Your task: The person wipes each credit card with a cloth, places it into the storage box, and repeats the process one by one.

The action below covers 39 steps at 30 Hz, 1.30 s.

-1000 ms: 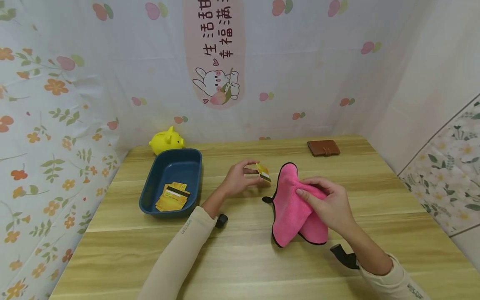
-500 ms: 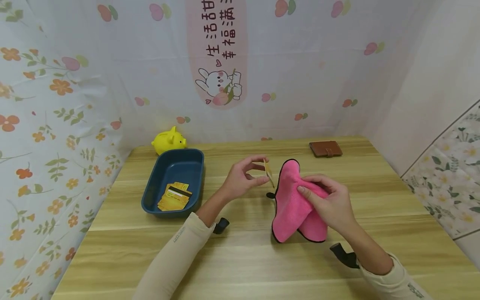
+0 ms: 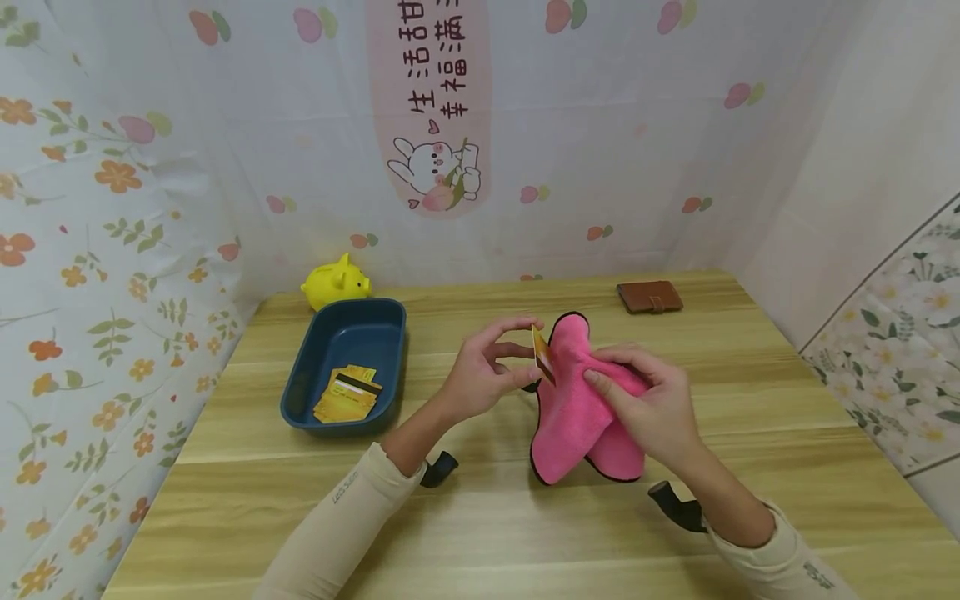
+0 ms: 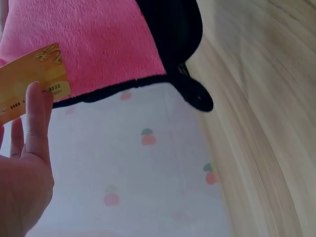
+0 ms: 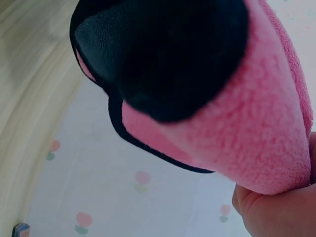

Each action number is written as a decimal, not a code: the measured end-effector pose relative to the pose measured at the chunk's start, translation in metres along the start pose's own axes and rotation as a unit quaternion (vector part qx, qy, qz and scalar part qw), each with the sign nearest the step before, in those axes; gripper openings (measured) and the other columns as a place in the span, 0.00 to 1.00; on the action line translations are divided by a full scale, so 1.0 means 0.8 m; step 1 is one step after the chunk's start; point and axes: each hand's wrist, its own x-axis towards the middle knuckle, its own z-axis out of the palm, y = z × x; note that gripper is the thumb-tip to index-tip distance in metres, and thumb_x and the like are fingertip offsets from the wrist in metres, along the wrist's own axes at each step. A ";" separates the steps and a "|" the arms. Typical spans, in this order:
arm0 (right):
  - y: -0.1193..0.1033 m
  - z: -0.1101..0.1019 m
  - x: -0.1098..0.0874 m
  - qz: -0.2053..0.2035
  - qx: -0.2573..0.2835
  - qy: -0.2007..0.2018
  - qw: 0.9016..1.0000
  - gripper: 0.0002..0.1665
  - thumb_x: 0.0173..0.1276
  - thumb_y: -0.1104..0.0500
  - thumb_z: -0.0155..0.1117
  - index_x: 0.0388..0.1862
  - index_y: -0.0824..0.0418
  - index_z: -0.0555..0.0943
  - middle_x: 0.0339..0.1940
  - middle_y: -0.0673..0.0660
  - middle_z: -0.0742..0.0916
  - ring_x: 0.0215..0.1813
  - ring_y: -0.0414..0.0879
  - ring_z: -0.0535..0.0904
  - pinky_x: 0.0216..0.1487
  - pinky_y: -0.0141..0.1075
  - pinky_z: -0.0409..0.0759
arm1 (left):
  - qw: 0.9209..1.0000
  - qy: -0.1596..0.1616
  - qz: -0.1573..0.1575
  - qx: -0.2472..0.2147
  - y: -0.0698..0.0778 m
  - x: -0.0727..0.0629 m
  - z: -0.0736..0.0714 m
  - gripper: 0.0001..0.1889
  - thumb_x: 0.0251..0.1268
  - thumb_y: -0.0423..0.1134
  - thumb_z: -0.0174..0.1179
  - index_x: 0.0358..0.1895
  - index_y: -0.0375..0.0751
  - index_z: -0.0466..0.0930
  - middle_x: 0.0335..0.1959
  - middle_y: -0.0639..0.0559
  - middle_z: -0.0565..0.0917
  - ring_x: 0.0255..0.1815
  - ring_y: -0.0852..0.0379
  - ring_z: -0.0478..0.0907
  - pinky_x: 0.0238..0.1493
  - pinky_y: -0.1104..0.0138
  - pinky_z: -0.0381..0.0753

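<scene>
My left hand (image 3: 486, 371) pinches a gold bank card (image 3: 542, 357) with a dark stripe by its edges, fingers on one side and thumb below. The card stands upright at the left side of a pink plush cleaning cloth (image 3: 566, 425) with black edging, overlapping it in the head view. Raised digits show on the card's other face in the left wrist view. My right hand (image 3: 660, 404) grips the bunched cloth between thumb and fingers, and its lower corners hang down. A black hanging loop (image 4: 197, 96) sticks out from the cloth's border, and the cloth's dark reverse shows in the right wrist view.
To the left, a blue tray (image 3: 294, 379) contains several gold cards (image 3: 348, 400). Behind it stands a yellow piggy bank (image 3: 333, 283). A brown leather wallet (image 3: 649, 297) lies at the table's back right. The floral curtain (image 3: 300, 167) borders the wooden table (image 3: 480, 525).
My left hand has shifted slightly right and turned the card from tilted to upright, right by the cloth. My right hand has brought the cloth a little left, toward the card.
</scene>
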 end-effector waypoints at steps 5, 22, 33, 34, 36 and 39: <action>-0.004 0.005 0.000 -0.042 -0.005 -0.011 0.999 0.19 0.52 0.80 0.72 0.42 0.68 0.86 0.41 0.60 0.88 0.47 0.40 0.83 0.41 0.26 0.83 | 1.000 0.000 0.001 -0.004 0.005 -0.003 0.005 0.33 0.62 0.46 0.69 0.65 0.30 0.70 0.64 0.39 0.73 0.51 0.37 0.82 0.32 0.59 0.88; -0.003 0.016 0.004 -0.126 -0.009 -0.065 0.990 0.21 0.46 0.84 0.72 0.37 0.67 0.88 0.39 0.58 0.86 0.46 0.44 0.82 0.47 0.27 0.83 | 0.999 -0.002 0.011 0.032 0.018 -0.001 0.022 0.30 0.59 0.41 0.68 0.63 0.32 0.73 0.60 0.40 0.73 0.47 0.45 0.85 0.25 0.61 0.85; -0.004 0.020 0.006 -0.161 0.012 -0.076 0.984 0.22 0.45 0.85 0.71 0.38 0.68 0.87 0.39 0.58 0.85 0.45 0.46 0.82 0.46 0.27 0.83 | 0.998 0.030 -0.035 0.051 0.023 0.000 0.025 0.28 0.59 0.38 0.68 0.63 0.32 0.76 0.60 0.40 0.72 0.44 0.47 0.87 0.28 0.62 0.86; -0.004 0.020 0.006 -0.165 0.014 -0.075 0.983 0.21 0.45 0.85 0.71 0.38 0.68 0.88 0.39 0.59 0.85 0.45 0.46 0.82 0.46 0.27 0.83 | 0.998 0.030 -0.037 0.051 0.024 0.000 0.025 0.27 0.59 0.34 0.69 0.63 0.31 0.76 0.60 0.40 0.72 0.44 0.46 0.87 0.28 0.62 0.86; -0.003 0.021 0.007 -0.171 0.016 -0.072 0.983 0.21 0.45 0.85 0.71 0.37 0.68 0.87 0.38 0.59 0.85 0.44 0.47 0.82 0.46 0.26 0.82 | 0.998 0.030 -0.038 0.051 0.025 0.001 0.025 0.27 0.57 0.26 0.69 0.62 0.30 0.76 0.60 0.40 0.72 0.44 0.44 0.86 0.27 0.64 0.85; -0.003 0.022 0.008 -0.175 0.017 -0.068 0.982 0.21 0.45 0.85 0.71 0.37 0.69 0.87 0.38 0.60 0.85 0.44 0.47 0.82 0.46 0.26 0.82 | 0.998 0.028 -0.038 0.049 0.025 0.001 0.025 0.27 0.55 0.22 0.69 0.62 0.28 0.77 0.59 0.39 0.73 0.44 0.43 0.86 0.30 0.63 0.86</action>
